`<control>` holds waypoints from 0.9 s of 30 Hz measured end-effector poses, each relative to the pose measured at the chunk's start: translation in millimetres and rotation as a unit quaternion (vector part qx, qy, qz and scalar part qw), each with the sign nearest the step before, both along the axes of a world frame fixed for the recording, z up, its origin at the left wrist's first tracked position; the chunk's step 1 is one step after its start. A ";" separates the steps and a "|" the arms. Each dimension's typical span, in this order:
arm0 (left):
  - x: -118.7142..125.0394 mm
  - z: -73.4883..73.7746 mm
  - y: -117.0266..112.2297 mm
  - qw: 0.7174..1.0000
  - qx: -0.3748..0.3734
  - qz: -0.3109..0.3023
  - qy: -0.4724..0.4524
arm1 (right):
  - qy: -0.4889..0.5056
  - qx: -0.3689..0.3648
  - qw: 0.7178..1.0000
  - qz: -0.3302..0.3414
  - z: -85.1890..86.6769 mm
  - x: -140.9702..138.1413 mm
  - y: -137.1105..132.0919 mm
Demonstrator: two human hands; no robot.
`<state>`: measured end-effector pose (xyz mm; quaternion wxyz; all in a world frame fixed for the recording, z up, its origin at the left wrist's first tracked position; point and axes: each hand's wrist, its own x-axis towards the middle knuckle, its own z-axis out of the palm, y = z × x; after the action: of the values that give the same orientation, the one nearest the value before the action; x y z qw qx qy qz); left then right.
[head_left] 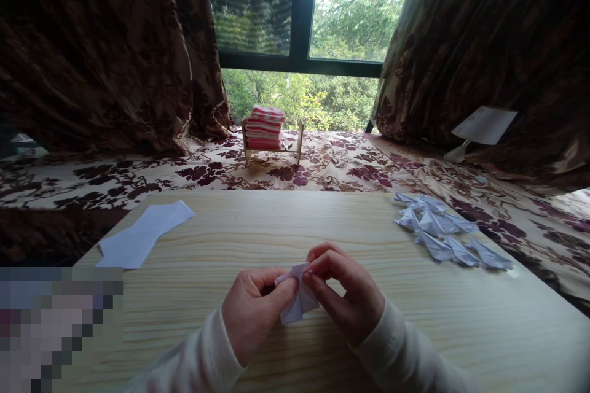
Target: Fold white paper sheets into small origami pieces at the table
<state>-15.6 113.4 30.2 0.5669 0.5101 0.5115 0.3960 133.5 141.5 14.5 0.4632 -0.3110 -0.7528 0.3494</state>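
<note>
A small piece of folded white paper (295, 310) is held up over the wooden table, near its front middle. My left hand (253, 310) grips its left side, thumb pressed on top and fingers beneath. At the paper's upper right edge, the thumb and forefinger of my right hand (348, 295) are pinched together on it. Several folded white paper pieces (437, 233) with pointed ends lie in a cluster on the table's right side. On the left rest flat white paper sheets (142, 227), overlapping each other.
The pale wooden table (258, 221) borders a ledge covered in floral cloth (341, 163). On that cloth stand a small rack (299, 141) with striped folded towels (265, 128) and a white lamp (482, 126). Dark curtains (101, 43) flank the window. A pixelated patch hides the lower left corner.
</note>
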 end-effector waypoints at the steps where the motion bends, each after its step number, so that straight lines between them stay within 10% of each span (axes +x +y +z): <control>1: 0.4 -0.5 -0.4 1.000 0.005 -0.001 0.006 | 0.002 -0.004 1.000 -0.001 -0.6 0.1 0.3; 19: 2.6 -1.7 -4.6 1.000 -0.008 -0.018 0.009 | 0.111 -0.203 0.973 -0.020 -4.7 -3.5 0.2; 27: 4.3 0.8 -4.2 0.999 -0.027 -0.013 0.021 | -0.037 0.003 0.999 -0.028 15.2 6.0 3.2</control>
<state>-11.3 109.2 31.1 0.5746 0.5095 0.5268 0.3643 139.6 144.6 29.7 0.4461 -0.3433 -0.7612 0.3220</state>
